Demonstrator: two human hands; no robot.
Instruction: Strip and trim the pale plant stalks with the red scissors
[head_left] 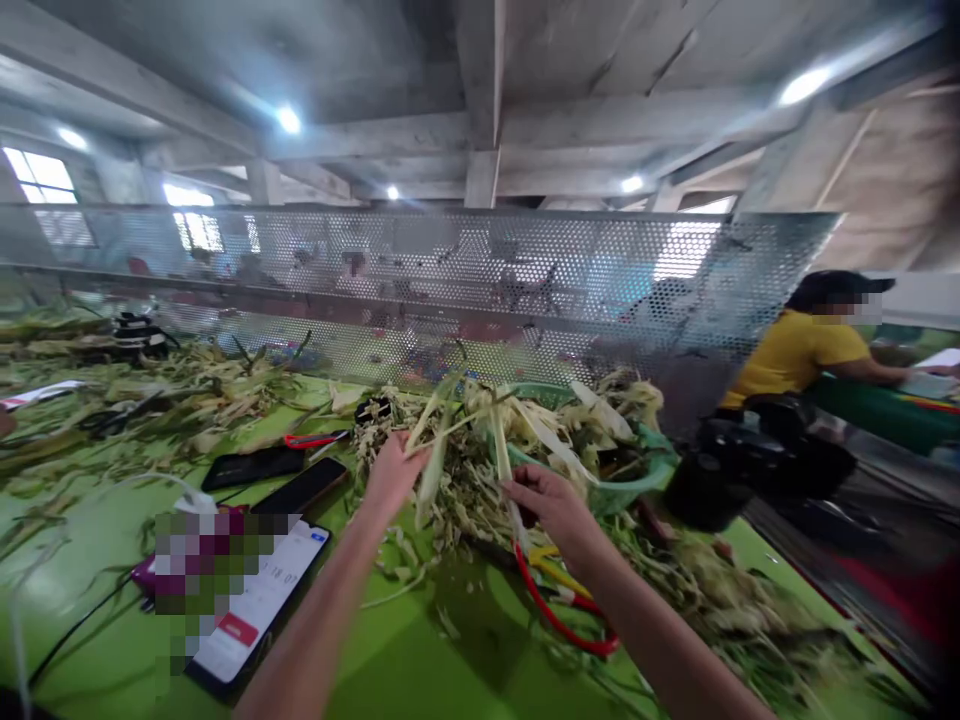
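My left hand [391, 475] is closed on pale green corn husk strips [435, 440], which fan upward and hang below its fingertips. To the right, my right hand [547, 505] pinches a long pale corn husk [501, 435] between thumb and fingers; it stands nearly upright. Behind and between both hands lies a heap of husk scraps [469, 500]. Just under my right hand is a tool with a red looped handle [540, 600], and beside it something with a yellow handle [555, 572]; their working ends are hidden.
A green basket [660, 465] holds more husks. Phones [259, 610], a purple device [169, 570] and cables lie on the green table [420, 660] at left. A perforated metal screen [450, 270] stands behind. A person in yellow [799, 345] sits at right.
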